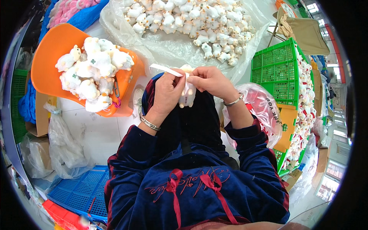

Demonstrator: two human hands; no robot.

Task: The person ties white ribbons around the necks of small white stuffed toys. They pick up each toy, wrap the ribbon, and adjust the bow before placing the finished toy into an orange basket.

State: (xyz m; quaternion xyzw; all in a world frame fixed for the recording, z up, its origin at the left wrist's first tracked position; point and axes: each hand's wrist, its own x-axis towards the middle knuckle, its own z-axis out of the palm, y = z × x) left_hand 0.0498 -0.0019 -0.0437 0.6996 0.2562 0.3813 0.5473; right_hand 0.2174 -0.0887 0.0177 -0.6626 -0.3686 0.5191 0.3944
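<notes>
A small white plush toy (186,100) is upright over my lap, between my two hands. My left hand (167,92) is closed in a pinch on a white ribbon (164,69), whose loose end sticks out to the left. On the other side, my right hand (212,82) pinches with thumb and forefinger at the toy's neck, beside the ribbon. Whether its fingertips hold the ribbon's other end or the plush itself is too small to tell. The toy's head shows partly above the fingers.
An orange chair (46,63) at left bears piled white plush toys and small snips (116,89). Ahead, many more lie on a clear plastic sheet (161,51). Green crates (274,73) stand at right, beside a clear bag (268,115). A blue crate (82,191) lies at lower left.
</notes>
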